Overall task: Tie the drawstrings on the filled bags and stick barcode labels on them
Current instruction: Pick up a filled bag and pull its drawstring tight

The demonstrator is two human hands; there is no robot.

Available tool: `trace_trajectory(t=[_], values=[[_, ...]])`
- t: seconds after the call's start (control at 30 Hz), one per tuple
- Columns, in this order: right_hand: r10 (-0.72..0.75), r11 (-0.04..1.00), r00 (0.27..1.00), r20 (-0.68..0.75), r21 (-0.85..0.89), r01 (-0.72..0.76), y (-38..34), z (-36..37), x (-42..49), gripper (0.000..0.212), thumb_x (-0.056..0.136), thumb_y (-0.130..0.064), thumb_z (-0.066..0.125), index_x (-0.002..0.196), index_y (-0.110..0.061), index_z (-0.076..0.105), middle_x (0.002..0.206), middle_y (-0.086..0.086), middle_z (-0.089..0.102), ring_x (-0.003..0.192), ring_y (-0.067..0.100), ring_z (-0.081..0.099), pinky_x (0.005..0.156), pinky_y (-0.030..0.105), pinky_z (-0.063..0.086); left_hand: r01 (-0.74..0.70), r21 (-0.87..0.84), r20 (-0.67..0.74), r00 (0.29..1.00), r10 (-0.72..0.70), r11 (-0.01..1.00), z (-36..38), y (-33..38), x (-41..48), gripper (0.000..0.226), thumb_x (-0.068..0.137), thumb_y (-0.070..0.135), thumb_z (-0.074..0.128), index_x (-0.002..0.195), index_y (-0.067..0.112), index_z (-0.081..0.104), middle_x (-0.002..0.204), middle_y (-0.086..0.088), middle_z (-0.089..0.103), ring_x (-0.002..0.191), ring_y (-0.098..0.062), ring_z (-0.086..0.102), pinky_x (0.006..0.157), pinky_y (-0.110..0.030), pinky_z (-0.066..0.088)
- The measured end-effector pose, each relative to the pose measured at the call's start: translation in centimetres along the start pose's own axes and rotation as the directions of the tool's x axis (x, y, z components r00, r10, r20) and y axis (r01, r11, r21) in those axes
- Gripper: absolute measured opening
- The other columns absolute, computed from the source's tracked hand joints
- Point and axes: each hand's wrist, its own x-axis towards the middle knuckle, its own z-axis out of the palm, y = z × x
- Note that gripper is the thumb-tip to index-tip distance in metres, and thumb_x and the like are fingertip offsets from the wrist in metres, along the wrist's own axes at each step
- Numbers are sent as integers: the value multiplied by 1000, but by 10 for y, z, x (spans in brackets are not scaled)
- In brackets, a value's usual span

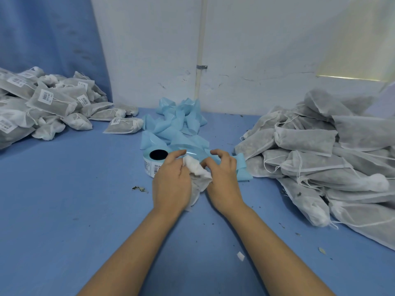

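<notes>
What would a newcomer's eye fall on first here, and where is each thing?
First, the two hands at the centre: the left hand and right hand hold a small white bag over the blue table. Next, the heaps: labelled bags far left, unlabelled bags right, and crumpled blue paper behind the label roll.

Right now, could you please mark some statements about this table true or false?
1. Both the left hand and the right hand hold one white fabric drawstring bag. True.
2. The left pile of grey filled bags bears barcode labels. True.
3. The white roll of barcode labels sits atop a bag pile. False: the roll lies on the blue table behind the left hand.
4. The crumpled light-blue backing strip lies nearest the camera. False: it is heaped beyond the hands, by the wall.
</notes>
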Motion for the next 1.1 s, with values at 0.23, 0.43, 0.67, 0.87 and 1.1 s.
trace_trajectory(t=[0.23, 0.43, 0.67, 0.87, 1.1], values=[[100, 978, 970, -220, -158, -137, 3, -16, 2, 9, 93, -9, 55, 95, -8, 64, 108, 11, 48, 100, 28, 41, 78, 31, 36, -1, 100, 88, 996, -7, 995, -9, -15, 5, 34, 87, 1, 42, 64, 25, 43, 75, 12, 48, 75, -20, 50, 63, -30, 30], [199, 967, 967, -158, 191, -168, 3, -20, 0, 30, 96, -9, 50, 126, -12, 54, 101, 0, 56, 91, 15, 51, 76, 20, 39, 45, -92, 201, 979, -26, 995, -11, -17, 8, 16, 70, 19, 35, 54, 22, 33, 58, 7, 39, 57, -10, 38, 60, -32, 26], [247, 821, 964, 104, 505, -265, 2, -9, 0, 31, 93, -4, 56, 124, -8, 57, 111, -5, 62, 97, 2, 59, 79, 0, 40, 29, -312, 328, 941, 79, 950, -13, -12, 7, 48, 72, 3, 40, 49, 42, 56, 60, 21, 53, 59, 3, 45, 57, -15, 31], [244, 707, 958, 152, 648, -283, 3, -11, 3, 16, 94, -8, 58, 108, -12, 64, 107, 1, 70, 100, 6, 64, 85, 16, 49, 22, -329, 336, 937, 95, 944, -13, -15, 7, 64, 80, -12, 41, 52, 42, 60, 64, 22, 56, 62, 4, 48, 59, -10, 33], [248, 694, 963, 100, 675, -249, 3, -14, 1, 14, 96, -13, 55, 94, -25, 62, 83, -14, 68, 74, -9, 61, 69, 7, 45, 53, -303, 319, 947, 49, 952, -11, -18, 8, 60, 81, -13, 41, 54, 37, 58, 66, 20, 55, 64, 1, 49, 63, -19, 35]])
